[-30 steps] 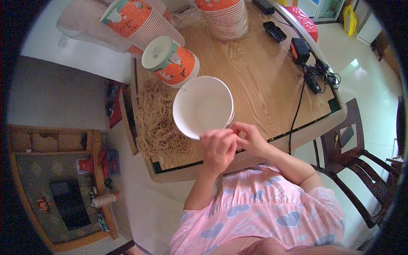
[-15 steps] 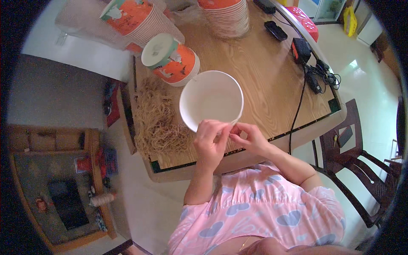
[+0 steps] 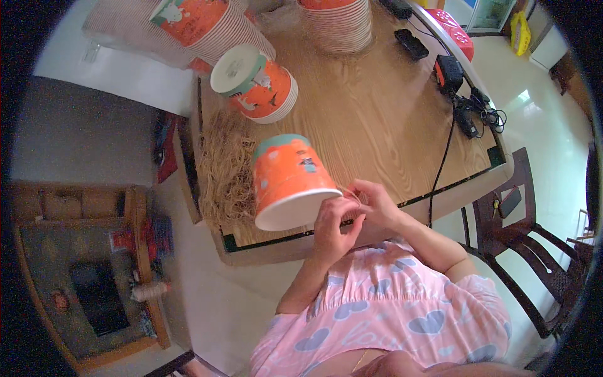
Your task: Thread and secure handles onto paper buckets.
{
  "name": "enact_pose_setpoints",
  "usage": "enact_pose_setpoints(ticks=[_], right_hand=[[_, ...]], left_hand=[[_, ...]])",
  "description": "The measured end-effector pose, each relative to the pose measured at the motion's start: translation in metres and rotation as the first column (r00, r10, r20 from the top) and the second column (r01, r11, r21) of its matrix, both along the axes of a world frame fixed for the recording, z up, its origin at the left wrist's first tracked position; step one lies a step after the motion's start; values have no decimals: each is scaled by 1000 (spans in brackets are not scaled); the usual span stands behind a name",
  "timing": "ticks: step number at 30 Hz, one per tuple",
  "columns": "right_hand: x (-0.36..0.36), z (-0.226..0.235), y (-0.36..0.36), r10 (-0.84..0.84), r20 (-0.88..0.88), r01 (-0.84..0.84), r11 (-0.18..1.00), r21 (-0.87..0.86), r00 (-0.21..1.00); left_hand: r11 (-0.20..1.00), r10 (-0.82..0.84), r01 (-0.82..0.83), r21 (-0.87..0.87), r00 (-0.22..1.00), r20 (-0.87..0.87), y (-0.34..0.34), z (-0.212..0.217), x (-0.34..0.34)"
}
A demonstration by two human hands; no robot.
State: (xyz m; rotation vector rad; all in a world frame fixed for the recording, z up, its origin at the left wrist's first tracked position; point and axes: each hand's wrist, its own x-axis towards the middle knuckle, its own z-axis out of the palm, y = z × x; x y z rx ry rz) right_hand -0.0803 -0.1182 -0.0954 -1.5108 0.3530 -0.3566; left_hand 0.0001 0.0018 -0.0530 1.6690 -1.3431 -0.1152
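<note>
My left hand (image 3: 331,221) and right hand (image 3: 372,200) pinch the white rim of an orange paper bowl (image 3: 287,181), tipped on its side above the table's (image 3: 377,119) near edge, beside straw (image 3: 227,169).

A wooden table (image 3: 377,119) carries the things. A heap of straw-like shreds (image 3: 226,169) lies at nine o'clock, stacked orange paper cups (image 3: 260,85) at eleven, another cup stack (image 3: 339,22) at twelve, black chargers and cables (image 3: 461,103) at two.

A home room used for craft work: wooden table (image 3: 377,125), dark dining chair (image 3: 534,264), stacked paper cups (image 3: 339,25), tiled floor (image 3: 540,119).
</note>
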Motion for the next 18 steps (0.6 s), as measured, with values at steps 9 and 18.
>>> enact_pose_setpoints(ticks=[9, 18], right_hand=[[-11, 21, 3, 68, 77, -53, 983, -176, 995], [-39, 61, 3, 384, 252, -300, 900, -315, 888]], left_hand=[[999, 47, -51, -12, 970, -237, -5, 32, 20], [995, 93, -94, -17, 995, -33, 11, 57, 35]])
